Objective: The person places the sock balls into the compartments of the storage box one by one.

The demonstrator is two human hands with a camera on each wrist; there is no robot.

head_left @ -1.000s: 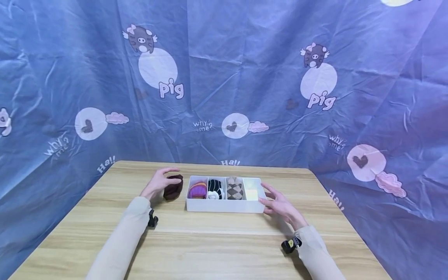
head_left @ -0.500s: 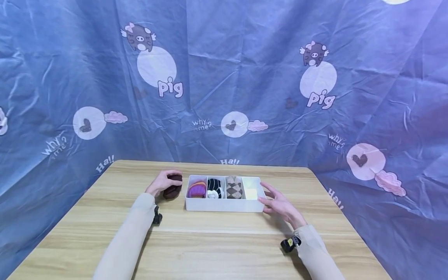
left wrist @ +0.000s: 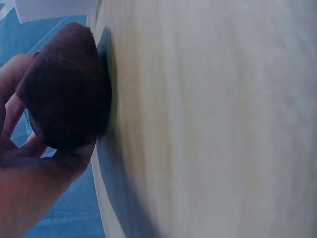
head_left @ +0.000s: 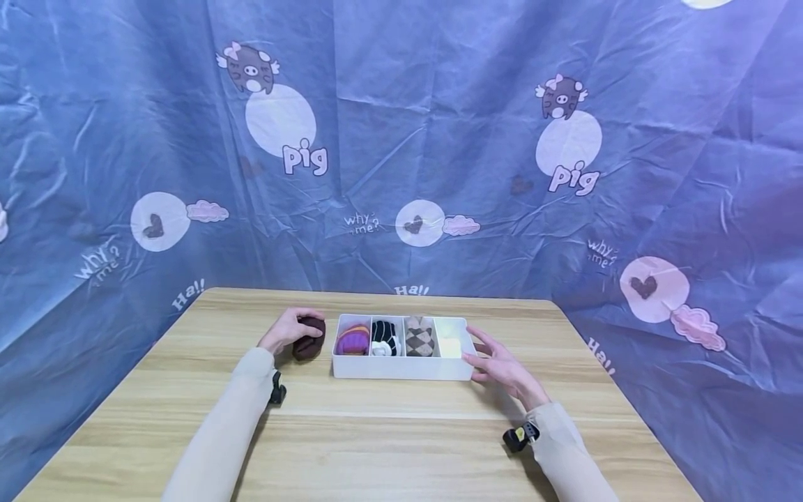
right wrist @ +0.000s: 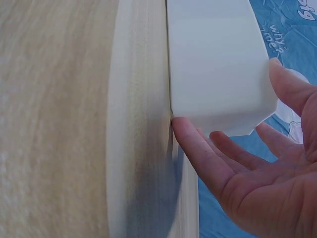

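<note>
A white divided box [head_left: 401, 368] stands on the wooden table [head_left: 376, 446]. Three of its compartments hold rolled socks: purple-orange [head_left: 354, 341], black-white [head_left: 385, 338] and brown argyle [head_left: 419, 339]; the rightmost one [head_left: 450, 346] looks bare. My left hand [head_left: 290, 329] grips a dark brown rolled sock [head_left: 310, 335] that rests on the table just left of the box; the left wrist view shows my fingers curled round this sock [left wrist: 64, 94]. My right hand [head_left: 495, 362] lies open, fingers straight, against the box's right end [right wrist: 218, 69].
A blue printed cloth [head_left: 401, 139] hangs behind and on both sides of the table. Small black cameras sit on both wrists [head_left: 519, 438]. Bare tabletop stretches in front of the box toward me.
My left hand has closed round the brown sock and shifted it slightly. The right hand has stayed against the box's end.
</note>
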